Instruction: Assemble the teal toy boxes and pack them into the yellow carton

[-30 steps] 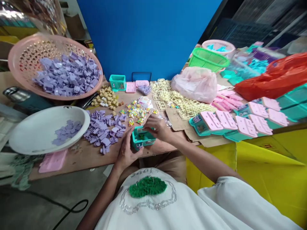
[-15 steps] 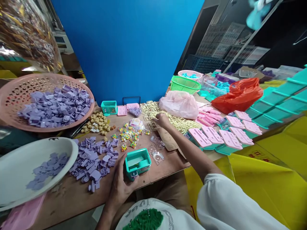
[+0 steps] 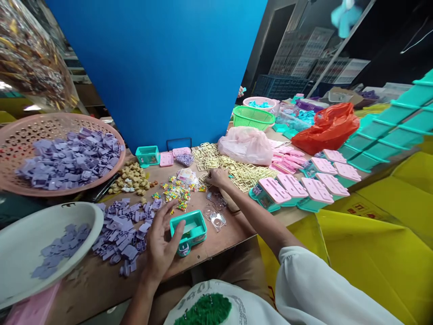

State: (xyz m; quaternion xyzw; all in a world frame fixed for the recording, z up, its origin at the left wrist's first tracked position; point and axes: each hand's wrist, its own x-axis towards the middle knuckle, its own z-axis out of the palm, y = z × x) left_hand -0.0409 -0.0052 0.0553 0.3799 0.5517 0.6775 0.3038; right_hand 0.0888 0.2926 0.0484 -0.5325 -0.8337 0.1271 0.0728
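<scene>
My left hand is open beside a small teal plastic box, fingers spread, thumb crossing in front of its near left corner. The box stands upright at the table's front, with some small teal and pale pieces inside. Over the near edge of a spread of cream plastic frames is my right hand, fingers bent together; what they hold, if anything, is hidden. Clear plastic pieces lie between the hands. Small bags of colourful bits and loose purple parts lie to the left.
A pink basket of purple parts and a white basin stand left. Lidded pink-and-teal boxes, a pink bag and a red bag are right. A blue panel rises behind.
My left hand has loosened from the teal box, its fingers now spread and thumb over the corner. My right hand has come slightly nearer across the cream frames. The view has shifted a little.
</scene>
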